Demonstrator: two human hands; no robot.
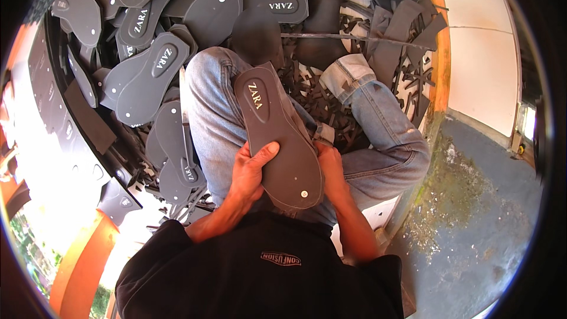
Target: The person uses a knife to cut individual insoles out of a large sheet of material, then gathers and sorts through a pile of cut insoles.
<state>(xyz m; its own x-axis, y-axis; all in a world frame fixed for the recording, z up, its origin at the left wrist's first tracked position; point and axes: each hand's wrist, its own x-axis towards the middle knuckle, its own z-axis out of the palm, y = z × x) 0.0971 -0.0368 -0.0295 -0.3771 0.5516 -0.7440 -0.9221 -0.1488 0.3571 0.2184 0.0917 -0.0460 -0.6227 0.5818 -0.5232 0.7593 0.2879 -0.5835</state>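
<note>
A dark grey sandal insole (283, 153) lies tilted over my lap, heel end away from me, with gold lettering in an oval at its heel and a small white dot near the toe end. My left hand (251, 168) grips its left edge, thumb pressed flat on the top face and fingers underneath. At the right edge my right hand (328, 162) is closed against the insole, its fingertips partly hidden behind it. Another dark layer shows under the insole's right side; I cannot tell whether it is a second piece.
Several dark insoles (147, 80) are heaped at the left and far side around my crossed legs (378, 147). Thin dark offcuts (319, 82) litter the floor between my legs. A large dark sheet (56, 100) stands curved at the left. An orange-edged ledge (439, 53) runs along the right.
</note>
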